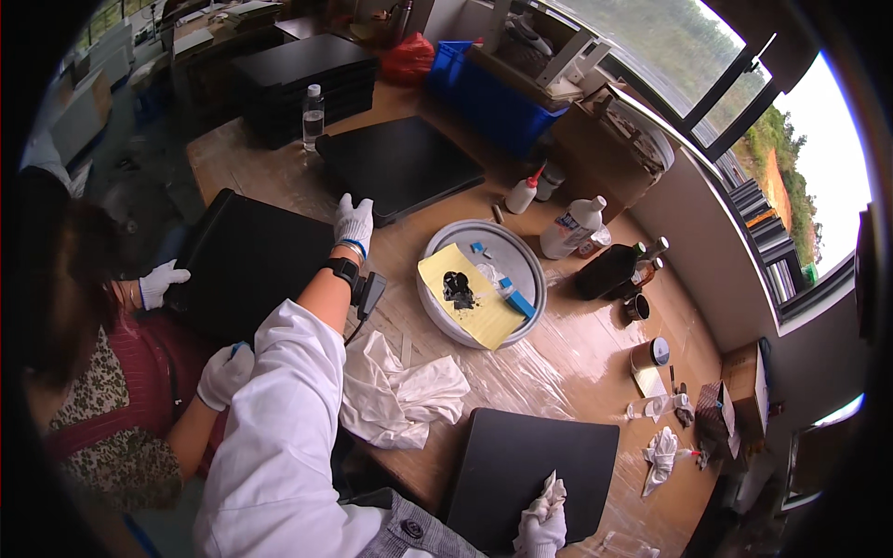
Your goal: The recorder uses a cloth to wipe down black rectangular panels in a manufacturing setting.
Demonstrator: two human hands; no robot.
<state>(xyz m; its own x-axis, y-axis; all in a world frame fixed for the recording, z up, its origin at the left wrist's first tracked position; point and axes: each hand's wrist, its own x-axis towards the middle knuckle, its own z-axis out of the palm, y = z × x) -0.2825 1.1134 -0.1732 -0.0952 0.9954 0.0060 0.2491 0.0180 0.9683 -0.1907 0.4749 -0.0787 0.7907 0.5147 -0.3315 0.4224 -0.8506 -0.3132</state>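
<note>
My left hand (353,223), in a white glove, reaches up the table with fingers stretched apart. It lies between the near left edge of a flat black panel (400,167) and a second black panel (260,265); whether it touches either cannot be made out. A co-worker's gloved hand (164,284) is at the second panel's left edge, and their other gloved hand (226,377) is below it. At the lower edge my right hand (542,532), also gloved, grips a crumpled white cloth (547,498) against a third black panel (530,470).
A round grey tray (439,312) bears yellow sandpaper (474,321) with a black smear and blue blocks. A white cloth (400,391) lies beside it. Around stand a clear bottle (313,130), a white bottle (572,228), dark bottles (609,270), a blue crate (484,102) and stacked black panels (307,79).
</note>
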